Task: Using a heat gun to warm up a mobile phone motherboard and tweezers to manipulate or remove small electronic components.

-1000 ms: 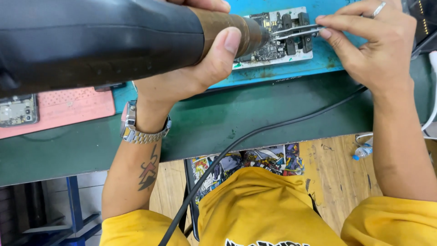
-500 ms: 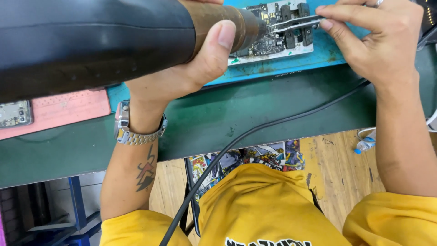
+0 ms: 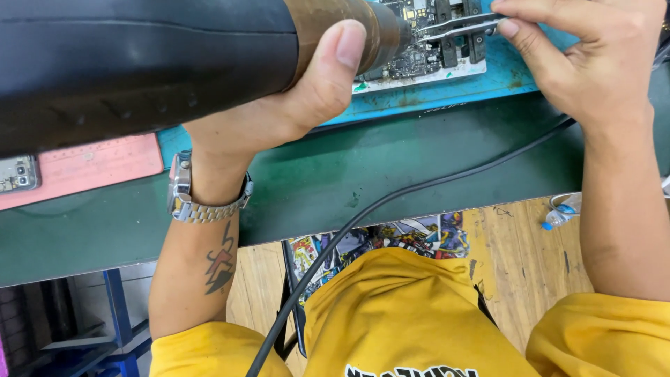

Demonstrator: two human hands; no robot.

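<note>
A circuit board (image 3: 426, 42) is clamped on the blue mat (image 3: 488, 87) at the bench's far edge, now higher in view than a second ago. Tweezers (image 3: 457, 26) are pinched by the right hand (image 3: 579, 63); the hot-air gun (image 3: 174, 63) is gripped by the left hand (image 3: 279, 112), its nozzle kept over the board.

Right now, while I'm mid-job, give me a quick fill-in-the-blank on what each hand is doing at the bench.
1. The left hand grips a black ____ with a brown metal nozzle.
2. The right hand pinches metal ____ over the circuit board.
3. The circuit board lies on a ____ mat.
4. The left wrist wears a metal ____.

Missing words: heat gun; tweezers; blue; watch
</note>
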